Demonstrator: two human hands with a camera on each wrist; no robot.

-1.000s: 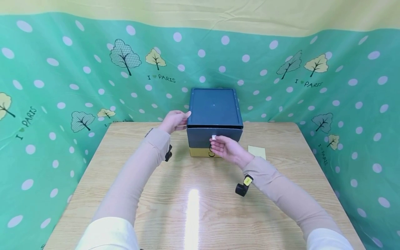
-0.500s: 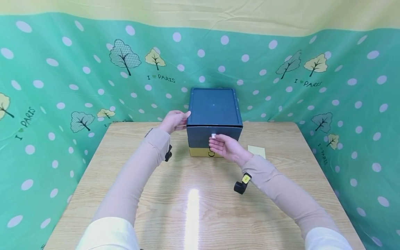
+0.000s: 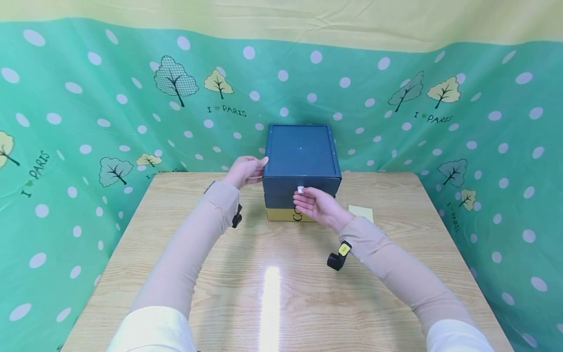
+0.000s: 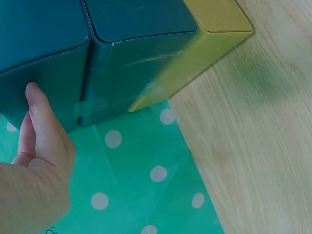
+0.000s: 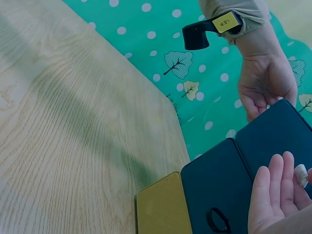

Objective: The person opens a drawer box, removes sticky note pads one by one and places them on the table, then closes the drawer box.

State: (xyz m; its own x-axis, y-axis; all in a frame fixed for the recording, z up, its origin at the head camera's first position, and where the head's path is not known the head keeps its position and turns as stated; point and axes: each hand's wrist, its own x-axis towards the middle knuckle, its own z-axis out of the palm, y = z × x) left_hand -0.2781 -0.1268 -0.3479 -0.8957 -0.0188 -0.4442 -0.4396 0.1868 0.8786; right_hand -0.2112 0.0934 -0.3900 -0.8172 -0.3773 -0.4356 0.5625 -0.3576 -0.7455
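Note:
A dark blue box (image 3: 301, 149) tops a stack, above a second blue box (image 4: 141, 22) and a yellow box (image 5: 163, 207). My left hand (image 3: 246, 170) rests against the upper box's left side; in the left wrist view its extended fingers touch that wall, partly hidden behind one another. My right hand (image 3: 323, 208) pinches the small white pull tab (image 5: 301, 176) on the upper box's front. Its other fingers lie nearly straight, apart from the front. No gap shows along the top of this drawer front.
The stack stands at the back of the wooden table (image 3: 290, 278), close to a green dotted curtain (image 3: 369, 93). A pale yellow paper square (image 3: 361, 213) lies right of it. A black loop (image 5: 218, 220) hangs on the lower blue box's front.
The dark gap above the upper drawer front has narrowed and closed. My right hand has moved slightly away from me with the white pull tab. My left hand has stayed in place.

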